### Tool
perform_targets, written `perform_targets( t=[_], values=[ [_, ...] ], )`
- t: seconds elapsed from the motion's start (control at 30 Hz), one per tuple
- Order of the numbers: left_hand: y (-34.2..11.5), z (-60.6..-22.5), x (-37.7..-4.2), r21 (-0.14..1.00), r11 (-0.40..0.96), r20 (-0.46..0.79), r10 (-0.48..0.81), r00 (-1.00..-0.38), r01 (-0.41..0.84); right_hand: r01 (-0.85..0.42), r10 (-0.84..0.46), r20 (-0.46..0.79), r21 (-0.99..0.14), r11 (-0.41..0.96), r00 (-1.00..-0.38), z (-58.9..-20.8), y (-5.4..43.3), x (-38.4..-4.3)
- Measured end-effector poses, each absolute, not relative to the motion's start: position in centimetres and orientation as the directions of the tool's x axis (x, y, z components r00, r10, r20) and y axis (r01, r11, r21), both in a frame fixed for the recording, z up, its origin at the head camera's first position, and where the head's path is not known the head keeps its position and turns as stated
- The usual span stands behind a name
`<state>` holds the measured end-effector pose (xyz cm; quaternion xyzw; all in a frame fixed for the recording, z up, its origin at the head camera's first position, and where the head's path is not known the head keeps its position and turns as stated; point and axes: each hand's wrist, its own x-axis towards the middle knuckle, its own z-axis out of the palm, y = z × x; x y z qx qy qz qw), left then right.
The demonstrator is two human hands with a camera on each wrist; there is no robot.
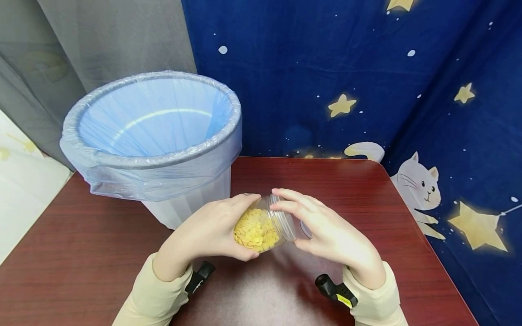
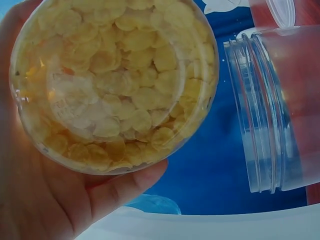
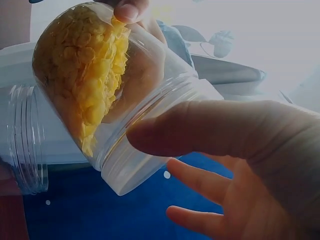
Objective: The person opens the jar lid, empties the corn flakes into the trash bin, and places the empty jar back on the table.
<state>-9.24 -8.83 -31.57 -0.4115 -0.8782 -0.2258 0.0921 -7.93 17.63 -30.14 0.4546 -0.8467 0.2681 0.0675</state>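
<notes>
My left hand point(image 1: 218, 226) grips a clear screw-top jar point(image 1: 267, 203) partly filled with yellow flakes point(image 1: 254, 230). The jar is tilted above the table, its mouth end towards the right and its round base facing the camera in the left wrist view. At that mouth end, my right hand point(image 1: 332, 228) pinches the translucent lid point(image 3: 135, 170), thumb on the near side and fingertips across from it. Two of its fingers stick out free in the right wrist view. Beyond the held jar, a second clear jar point(image 2: 272, 110) shows its uncovered, threaded mouth.
A large white bin point(image 1: 185, 199) with a blue plastic liner point(image 1: 163, 183) stands at the back left of the reddish-brown table point(image 1: 326, 181). A clear round lid point(image 1: 306, 228) shows partly behind my right hand. A blue starry curtain point(image 1: 285, 90) hangs behind.
</notes>
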Motion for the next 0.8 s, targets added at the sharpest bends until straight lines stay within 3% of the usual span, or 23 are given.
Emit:
perform_targets(
  t=[0.47, 0.8],
  values=[
    [-8.9, -31.1, -8.8, 0.361, 0.533, 0.339, 0.690, -0.640, 0.765, -0.845, -0.754, 0.400, -0.367, 0.388, -0.520, -29.6, 18.1, -7.7],
    [-9.1, -30.9, -8.8, 0.338, 0.563, 0.351, 0.668, -0.656, 0.754, -0.792, -0.691, 0.408, -0.434, 0.429, -0.597, -29.0, 18.8, -7.5]
  ],
)
